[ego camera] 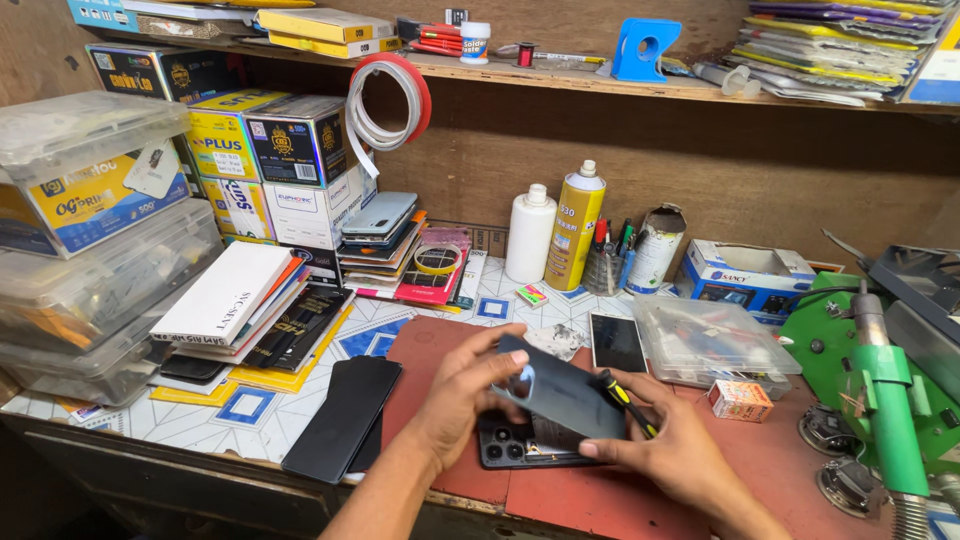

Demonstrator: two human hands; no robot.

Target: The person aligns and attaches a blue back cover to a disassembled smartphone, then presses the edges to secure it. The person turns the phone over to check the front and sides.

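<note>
On the worktop (300, 440), a red mat (560, 490) carries an opened phone body (520, 450), and a dark back panel (562, 397) is held tilted just above it, long axis running left to right. The left hand (462, 395) grips its left end; the right hand (672, 450) pinches its right lower edge, also clasping a yellow-and-black screwdriver (626, 402).

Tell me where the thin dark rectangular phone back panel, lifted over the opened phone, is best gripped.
Probably by its long edges. The dark back panel is thin and flat, tilted above the opened phone, so pinching opposite edges suits it. The left hand holds its left end near the camera cutout; the right hand, which also holds a yellow-and-black screwdriver, supports the lower right edge.
</note>
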